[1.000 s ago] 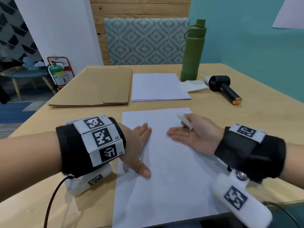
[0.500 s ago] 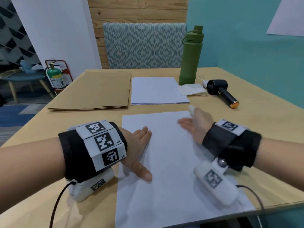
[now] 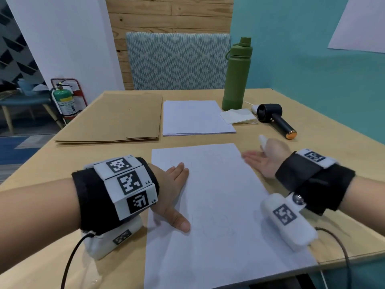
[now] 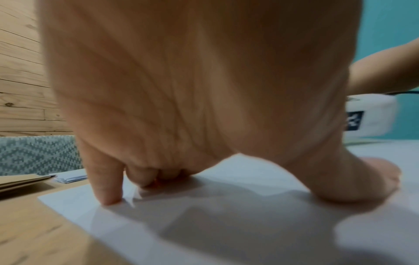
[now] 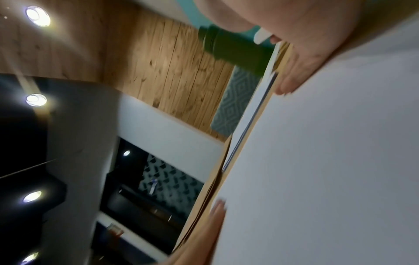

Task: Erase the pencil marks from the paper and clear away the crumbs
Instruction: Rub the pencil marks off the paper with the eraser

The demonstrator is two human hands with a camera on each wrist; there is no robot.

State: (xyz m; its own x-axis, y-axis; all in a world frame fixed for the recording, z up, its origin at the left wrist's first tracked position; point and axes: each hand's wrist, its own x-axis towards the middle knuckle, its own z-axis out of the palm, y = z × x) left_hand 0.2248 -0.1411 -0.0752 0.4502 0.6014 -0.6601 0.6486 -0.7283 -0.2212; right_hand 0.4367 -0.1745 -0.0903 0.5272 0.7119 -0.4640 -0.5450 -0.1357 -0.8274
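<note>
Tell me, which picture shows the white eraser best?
The head view: the eraser sticks up from the right hand beside the paper. The right wrist view shows only a blurry white tip. The left wrist view doesn't show it.

paper [image 3: 218, 205] on table [image 3: 41, 257] near edge, paper stack [image 3: 195, 117] behind it, folders [image 3: 116, 117] left of stack

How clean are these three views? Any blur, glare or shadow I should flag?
Head view: sharp overall, wide-angle bending at the edges; only the right hand is slightly smeared. Left wrist view: the left hand fills the frame, soft, throwing a broad shadow on the paper. Right wrist view: tilted, motion-blurred, with ceiling lights flaring.
</note>
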